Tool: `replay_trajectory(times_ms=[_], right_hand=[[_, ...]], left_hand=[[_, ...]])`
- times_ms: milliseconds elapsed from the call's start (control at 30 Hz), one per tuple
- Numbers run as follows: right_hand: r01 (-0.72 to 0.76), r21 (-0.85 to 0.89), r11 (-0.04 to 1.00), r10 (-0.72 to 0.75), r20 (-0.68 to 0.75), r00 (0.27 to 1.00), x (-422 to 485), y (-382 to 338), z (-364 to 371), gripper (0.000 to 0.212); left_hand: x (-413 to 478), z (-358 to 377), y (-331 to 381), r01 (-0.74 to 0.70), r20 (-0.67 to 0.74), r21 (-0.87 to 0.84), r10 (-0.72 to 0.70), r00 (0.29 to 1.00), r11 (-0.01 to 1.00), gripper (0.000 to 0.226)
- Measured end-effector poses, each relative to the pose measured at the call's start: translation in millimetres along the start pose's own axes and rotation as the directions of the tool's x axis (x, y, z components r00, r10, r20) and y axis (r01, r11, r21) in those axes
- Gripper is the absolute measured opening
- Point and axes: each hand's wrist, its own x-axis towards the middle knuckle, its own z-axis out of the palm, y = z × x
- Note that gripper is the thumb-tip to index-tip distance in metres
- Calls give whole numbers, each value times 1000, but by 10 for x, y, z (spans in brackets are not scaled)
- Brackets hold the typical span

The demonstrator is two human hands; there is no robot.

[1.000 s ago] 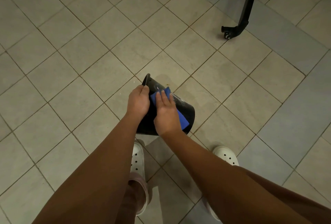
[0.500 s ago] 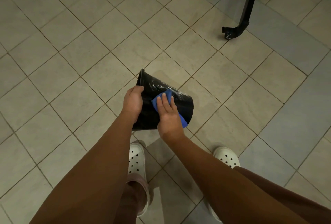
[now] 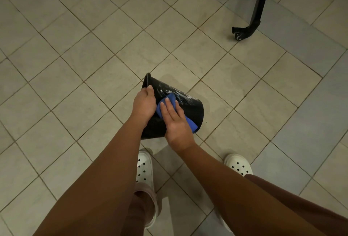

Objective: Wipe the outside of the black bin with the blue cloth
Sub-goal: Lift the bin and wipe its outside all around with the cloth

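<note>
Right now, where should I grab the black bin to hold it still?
Take the rim of the black bin, coming from its open left end. The bin is tipped sideways, so that lip gives a firm grip, as the left hand shows.

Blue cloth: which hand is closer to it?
Right. The right hand presses flat on the blue cloth; the left hand grips the black bin by its rim, just beside the cloth.

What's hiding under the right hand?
Under the right hand lies the cloth, pressed on the side of the bin. Its ends peek out; its middle, and the bin wall beneath, are covered.
</note>
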Motion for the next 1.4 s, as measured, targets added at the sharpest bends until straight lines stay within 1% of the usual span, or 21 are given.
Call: replay_trajectory(times_ms=[67,100,167,267,333,367,400,467,533,567,600,700,767,833,933,1000,1033,1133,1200,1300,1400], right_hand=[[-133,50,990,131,23,991,12,49,-19,74],[-184,61,981,181,50,982,0,70,-11,73],[-227,50,973,222,81,972,-29,55,-7,70],[-174,2,985,173,101,980,-10,-58,-9,74],[-114,-46,992,117,76,990,41,-56,-11,76],[-111,-45,993,114,91,989,68,-31,-26,77],[-137,-35,990,140,116,983,93,17,-42,76],[-278,-32,960,278,192,941,95,128,-49,73],[-392,-37,919,391,213,895,59,133,-62,71],[-412,-30,911,409,206,889,35,97,-62,70],[-406,-31,913,404,199,893,14,42,-69,69],[-287,-65,956,294,185,938,-31,-13,-32,65],[-228,-79,970,239,189,952,1,78,-30,66],[-274,-83,958,286,230,930,40,185,-48,70],[-433,-73,898,436,266,860,61,253,-103,70],[-450,-91,888,457,267,848,35,198,-126,68],[-419,-105,902,432,262,863,13,159,-129,67],[-265,-91,960,279,215,936,-14,88,-109,64],[-224,-91,970,239,235,942,29,144,-98,66],[-329,-134,935,354,294,888,60,268,-114,74],[-417,-158,895,446,295,845,21,231,-123,69]], left_hand=[[15,-3,-20,-12,-10,35,13,1000,999,43],[23,-6,-36,-11,-15,54,12,1000,998,41],[37,-4,-49,-13,-20,92,15,1000,996,37],[43,-20,-29,-34,-22,140,38,999,990,36],[61,-29,-40,-26,-15,123,28,999,992,38],[61,-35,-50,-14,-15,107,16,1000,994,38],[59,-40,-62,-9,-18,98,11,1000,995,38],[48,-31,-76,-13,-22,108,15,1000,994,37],[43,-15,-66,-28,-25,125,31,999,992,36],[39,-11,-53,-38,-23,131,41,999,991,35],[34,-6,-39,-47,-20,132,50,999,990,35],[24,-2,-27,-65,-32,148,70,997,987,37],[13,-13,-57,-68,-47,150,76,996,986,37],[3,-19,-93,-74,-51,141,82,995,987,40],[-15,-6,-112,-106,-53,174,117,992,979,45],[-26,4,-95,-122,-54,221,137,989,968,43],[-30,7,-87,-127,-55,234,143,988,964,43],[-27,-3,-88,-128,-55,245,146,988,961,42],[-21,-23,-115,-123,-57,246,141,988,961,40],[-23,-31,-148,-114,-61,256,134,989,960,41],[-30,-26,-146,-124,-66,284,149,987,951,42]])
